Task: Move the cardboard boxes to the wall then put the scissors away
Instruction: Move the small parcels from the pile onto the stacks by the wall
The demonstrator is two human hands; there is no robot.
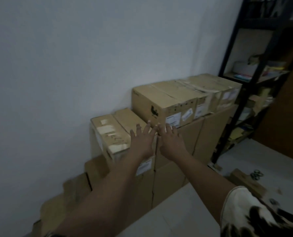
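Wall (56, 65) behind boxes (168, 98); left hand (142, 142), right hand (171, 141) maybe touching edge

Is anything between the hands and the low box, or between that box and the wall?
Nothing visible. The left hand and right hand reach with straight fingers toward the low box, nothing between them. That box appears to stand against the wall; whether the fingers touch it is too blurred to tell.

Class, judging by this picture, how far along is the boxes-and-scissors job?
Looks done: the cardboard boxes stand stacked against the wall. In hand: the left hand and right hand, open, reach to the stack. Left: what look like scissors lie on the floor by a cardboard piece.
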